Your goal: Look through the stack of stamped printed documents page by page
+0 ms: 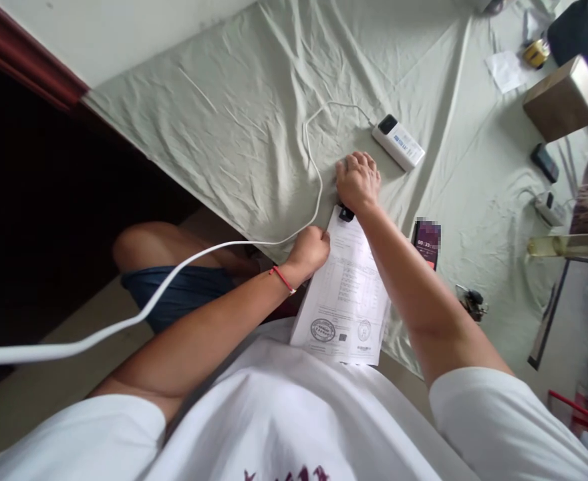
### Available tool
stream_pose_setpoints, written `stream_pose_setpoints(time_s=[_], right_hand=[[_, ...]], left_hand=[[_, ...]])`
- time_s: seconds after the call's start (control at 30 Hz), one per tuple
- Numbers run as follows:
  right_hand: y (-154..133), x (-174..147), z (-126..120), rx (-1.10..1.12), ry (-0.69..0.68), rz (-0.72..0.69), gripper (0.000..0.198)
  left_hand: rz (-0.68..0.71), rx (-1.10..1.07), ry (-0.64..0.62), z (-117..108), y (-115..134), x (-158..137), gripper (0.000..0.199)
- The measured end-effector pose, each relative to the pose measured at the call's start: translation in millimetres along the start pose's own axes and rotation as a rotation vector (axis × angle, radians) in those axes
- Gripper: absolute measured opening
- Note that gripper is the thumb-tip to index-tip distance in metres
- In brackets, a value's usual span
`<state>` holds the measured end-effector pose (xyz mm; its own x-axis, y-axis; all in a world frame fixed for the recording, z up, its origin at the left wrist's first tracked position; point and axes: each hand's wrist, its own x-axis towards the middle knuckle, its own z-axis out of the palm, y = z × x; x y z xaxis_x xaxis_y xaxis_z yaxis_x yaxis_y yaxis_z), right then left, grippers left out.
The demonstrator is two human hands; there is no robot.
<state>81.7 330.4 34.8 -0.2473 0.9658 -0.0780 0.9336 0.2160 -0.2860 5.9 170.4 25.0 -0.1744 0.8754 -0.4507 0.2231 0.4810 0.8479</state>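
Hands (311,252) at stamped white papers (347,287)

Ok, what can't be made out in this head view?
All in the head view:
Underside of the right hand: hidden by its back.
Small print on the papers: too small, blurred.
Black clip-like piece: partly covered by that hand.
White cable: near end cut off by the left edge.

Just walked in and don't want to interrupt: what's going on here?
A person is handling a stack of printed papers. The left hand is curled at its left edge; the right hand is by the black clip at its top, its grip unclear. A phone lies to the right, a white device with a cable beyond.
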Motion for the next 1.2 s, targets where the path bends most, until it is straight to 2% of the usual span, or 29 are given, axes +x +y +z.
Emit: stream_pose_setpoints(time_s=[0.17, 0.3, 0.4, 0.47, 0.67, 0.8, 0.9, 1.03, 1.1, 1.2], right_hand=[[5.5, 2.0, 7.9, 0.04, 0.035, -0.02, 0.045], [9.6, 3.8, 11.4, 0.072, 0.055, -0.039, 0.044], [9.7, 3.1, 11.2, 0.08, 0.062, -0.044, 0.04], [8.6, 1.6, 9.3, 0.076, 0.056, -0.032, 0.038], [11.8, 9.2, 2.4, 0.09, 0.024, -0.008, 0.036], [17.9, 27.3, 0.8, 0.144, 0.077, -0.023, 0.034], [25.0, 29.9, -5.0, 0.222, 0.149, 0.048, 0.039], [50.6, -6.4, -23.7, 0.35, 0.35, -0.002, 0.034], [70.8, -41.6, -35.2, 0.423, 0.424, -0.009, 0.033], [102.2, -105.4, -47.5, 0.531, 0.509, 0.069, 0.038]], left_hand=[[-0.107, -0.216, -0.011, -0.5, -0.6, -3.2, 0.031], [-0.208, -0.408, -0.159, 0.7, -7.1, -24.7, 0.026], [-0.268, -0.474, -0.247, 3.4, -15.2, -43.3, 0.023], [-0.267, -0.445, -0.236, 5.0, -20.7, -49.8, 0.025], [-0.15, -0.329, -0.196, 4.3, -36.7, -51.5, 0.029], [-0.152, -0.389, -0.227, 2.8, -45.6, -60.9, 0.032], [-0.209, -0.474, -0.256, -0.8, -47.4, -71.0, 0.036], [-0.257, -0.599, -0.284, -8.4, -46.9, -84.0, 0.05], [-0.245, -0.65, -0.298, -11.5, -47.1, -89.9, 0.058], [-0.238, -0.696, -0.336, -13.5, -47.2, -96.4, 0.061]])
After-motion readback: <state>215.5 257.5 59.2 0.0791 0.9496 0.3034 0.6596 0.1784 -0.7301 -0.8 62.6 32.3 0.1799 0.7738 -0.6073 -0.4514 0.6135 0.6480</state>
